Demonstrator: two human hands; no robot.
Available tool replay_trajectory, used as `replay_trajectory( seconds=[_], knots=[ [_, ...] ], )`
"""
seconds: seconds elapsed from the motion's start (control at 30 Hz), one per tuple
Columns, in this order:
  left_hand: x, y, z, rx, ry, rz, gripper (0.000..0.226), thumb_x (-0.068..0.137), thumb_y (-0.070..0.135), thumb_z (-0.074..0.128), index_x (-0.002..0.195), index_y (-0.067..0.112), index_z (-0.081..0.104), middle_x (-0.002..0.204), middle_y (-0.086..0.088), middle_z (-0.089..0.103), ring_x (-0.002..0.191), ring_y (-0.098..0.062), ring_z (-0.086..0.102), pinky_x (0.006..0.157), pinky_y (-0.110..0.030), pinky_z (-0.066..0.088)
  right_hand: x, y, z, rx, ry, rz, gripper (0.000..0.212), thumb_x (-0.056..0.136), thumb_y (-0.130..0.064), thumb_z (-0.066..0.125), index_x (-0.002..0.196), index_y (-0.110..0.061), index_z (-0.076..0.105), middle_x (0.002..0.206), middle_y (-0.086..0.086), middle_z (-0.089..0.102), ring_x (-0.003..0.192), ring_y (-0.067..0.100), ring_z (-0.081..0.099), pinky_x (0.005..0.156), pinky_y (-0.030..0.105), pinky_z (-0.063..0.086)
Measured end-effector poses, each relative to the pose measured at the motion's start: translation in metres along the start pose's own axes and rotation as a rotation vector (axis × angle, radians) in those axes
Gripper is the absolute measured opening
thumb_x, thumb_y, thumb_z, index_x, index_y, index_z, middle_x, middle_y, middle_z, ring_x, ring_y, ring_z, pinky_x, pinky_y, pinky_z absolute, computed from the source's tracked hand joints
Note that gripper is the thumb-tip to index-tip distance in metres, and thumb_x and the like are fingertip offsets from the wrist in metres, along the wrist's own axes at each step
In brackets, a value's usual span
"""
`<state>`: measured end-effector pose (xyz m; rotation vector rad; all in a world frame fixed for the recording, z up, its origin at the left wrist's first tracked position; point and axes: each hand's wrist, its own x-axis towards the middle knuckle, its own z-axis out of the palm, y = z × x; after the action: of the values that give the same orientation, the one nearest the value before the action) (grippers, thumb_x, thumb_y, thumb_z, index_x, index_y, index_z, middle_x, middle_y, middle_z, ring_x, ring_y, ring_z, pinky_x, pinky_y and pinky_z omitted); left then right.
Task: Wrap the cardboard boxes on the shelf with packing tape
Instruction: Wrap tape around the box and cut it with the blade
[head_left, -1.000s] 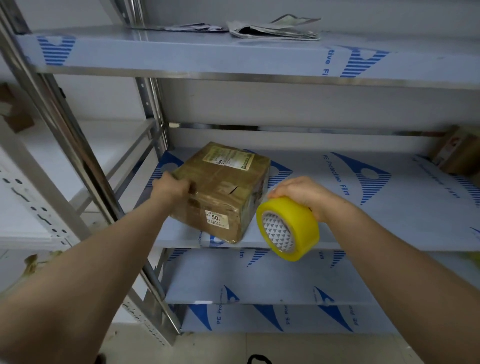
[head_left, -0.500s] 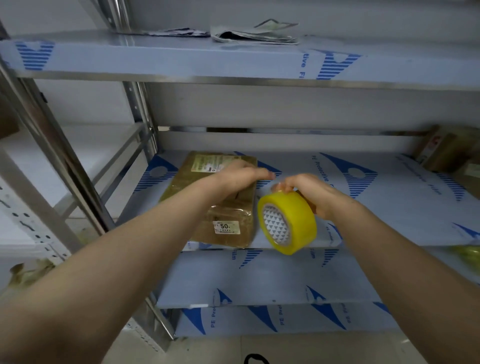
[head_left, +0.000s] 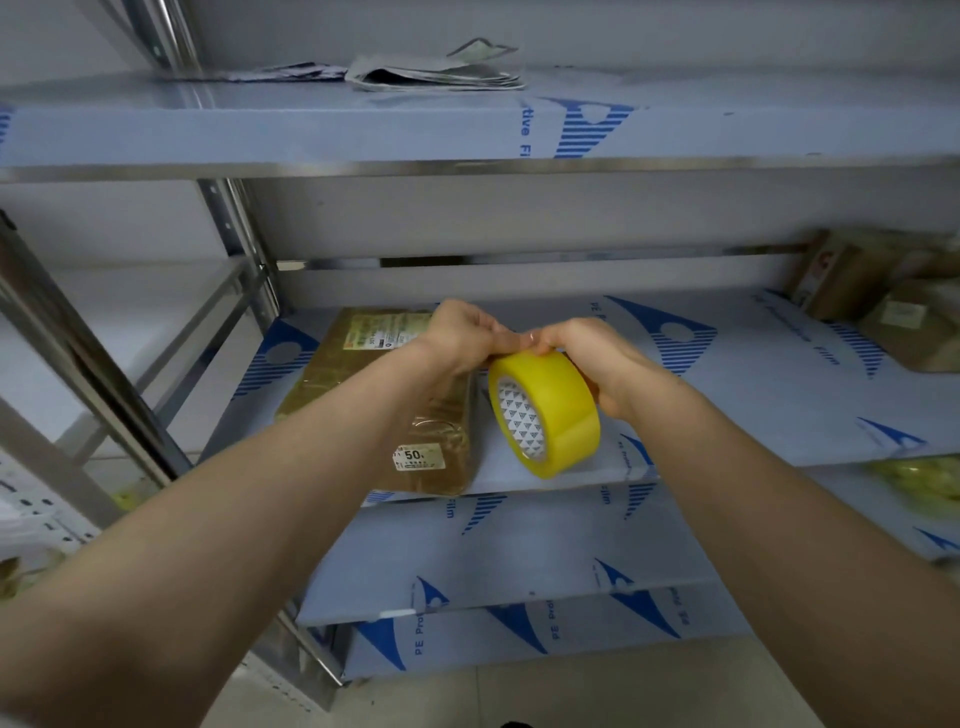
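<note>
Cardboard box (head_left: 363, 395) rests on the shelf (head_left: 753, 395). Just right of it, our right hand (head_left: 589, 361) grips the tape roll (head_left: 558, 415); our left hand (head_left: 462, 338) pinches its top.

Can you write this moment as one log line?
right hand: grips tape roll | left hand: pinches roll's top | cardboard box: on shelf, beside roll

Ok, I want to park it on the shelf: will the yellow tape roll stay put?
The yellow tape roll is round and the right hand holds it on edge; set down so, it would probably roll. The shelf has glossy film, so it may slide. Laid flat, it should stay.
</note>
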<state>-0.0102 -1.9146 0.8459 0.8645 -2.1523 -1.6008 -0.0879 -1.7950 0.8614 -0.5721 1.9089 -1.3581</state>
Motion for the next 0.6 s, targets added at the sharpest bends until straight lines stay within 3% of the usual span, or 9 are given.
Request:
replay_trajectory(
  seconds=[0.07, 0.13, 0.23, 0.3, 0.4, 0.5, 0.6],
  knots=[
    [0.002, 0.002, -0.003, 0.032, 0.032, 0.004, 0.025, 0.078, 0.020, 0.078, 0.064, 0.006, 0.063, 0.062, -0.010, 0.059, 0.055, -0.018, 0.053, 0.057, -0.030, 0.049, -0.001, 0.002, 0.002, 0.058, -0.004, -0.056, 0.034, 0.083, -0.010, 0.063, 0.116, -0.002, 0.058, 0.107, 0.020, 0.064, 0.088, 0.030, 0.063, 0.080, 0.041, 0.053],
    [0.009, 0.001, -0.011, 0.070, 0.100, -0.001, 0.028, 0.080, 0.026, 0.076, 0.072, 0.004, 0.063, 0.065, -0.010, 0.060, 0.057, -0.020, 0.057, 0.061, -0.032, 0.052, -0.003, 0.005, 0.003, 0.160, -0.030, -0.080, 0.030, 0.081, -0.016, 0.069, 0.108, -0.004, 0.062, 0.096, 0.015, 0.067, 0.080, 0.026, 0.066, 0.072, 0.036, 0.056],
    [0.023, -0.008, -0.027, 0.060, 0.212, -0.008, 0.040, 0.076, 0.037, 0.077, 0.084, 0.000, 0.062, 0.082, -0.018, 0.065, 0.072, -0.027, 0.064, 0.072, -0.042, 0.058, -0.002, 0.013, 0.004, 0.124, -0.039, -0.131, 0.031, 0.079, -0.024, 0.072, 0.104, -0.006, 0.067, 0.098, 0.014, 0.072, 0.090, 0.026, 0.069, 0.084, 0.039, 0.056],
    [0.029, -0.009, -0.037, 0.035, 0.244, -0.010, 0.033, 0.080, 0.034, 0.075, 0.081, 0.007, 0.056, 0.090, -0.018, 0.065, 0.081, -0.028, 0.065, 0.078, -0.041, 0.057, -0.004, 0.018, 0.009, 0.062, -0.021, -0.168, 0.034, 0.080, -0.031, 0.071, 0.108, -0.012, 0.067, 0.105, 0.008, 0.072, 0.101, 0.022, 0.066, 0.093, 0.036, 0.051],
    [0.030, -0.006, -0.052, 0.058, 0.196, -0.028, 0.033, 0.085, 0.032, 0.070, 0.096, 0.003, 0.059, 0.099, -0.018, 0.066, 0.090, -0.031, 0.065, 0.085, -0.044, 0.055, -0.009, 0.023, 0.020, 0.040, -0.033, -0.187, 0.032, 0.085, -0.039, 0.063, 0.107, -0.015, 0.067, 0.105, 0.002, 0.071, 0.100, 0.014, 0.065, 0.092, 0.026, 0.048],
    [0.026, -0.003, -0.063, 0.082, 0.097, -0.009, 0.022, 0.092, 0.016, 0.062, 0.103, -0.002, 0.057, 0.094, -0.022, 0.064, 0.073, -0.029, 0.063, 0.077, -0.046, 0.057, -0.014, 0.011, 0.036, 0.024, 0.081, -0.254, 0.024, 0.089, -0.041, 0.058, 0.089, -0.019, 0.068, 0.089, -0.003, 0.071, 0.085, 0.008, 0.066, 0.082, 0.023, 0.050],
    [0.023, 0.004, -0.072, 0.063, 0.022, 0.014, 0.011, 0.094, 0.009, 0.057, 0.098, 0.000, 0.052, 0.081, -0.018, 0.060, 0.062, -0.021, 0.058, 0.059, -0.033, 0.056, -0.017, -0.008, 0.051, 0.096, 0.260, -0.289, 0.038, 0.088, -0.045, 0.059, 0.089, -0.009, 0.070, 0.082, 0.001, 0.070, 0.079, 0.014, 0.066, 0.079, 0.029, 0.053]
  ],
)
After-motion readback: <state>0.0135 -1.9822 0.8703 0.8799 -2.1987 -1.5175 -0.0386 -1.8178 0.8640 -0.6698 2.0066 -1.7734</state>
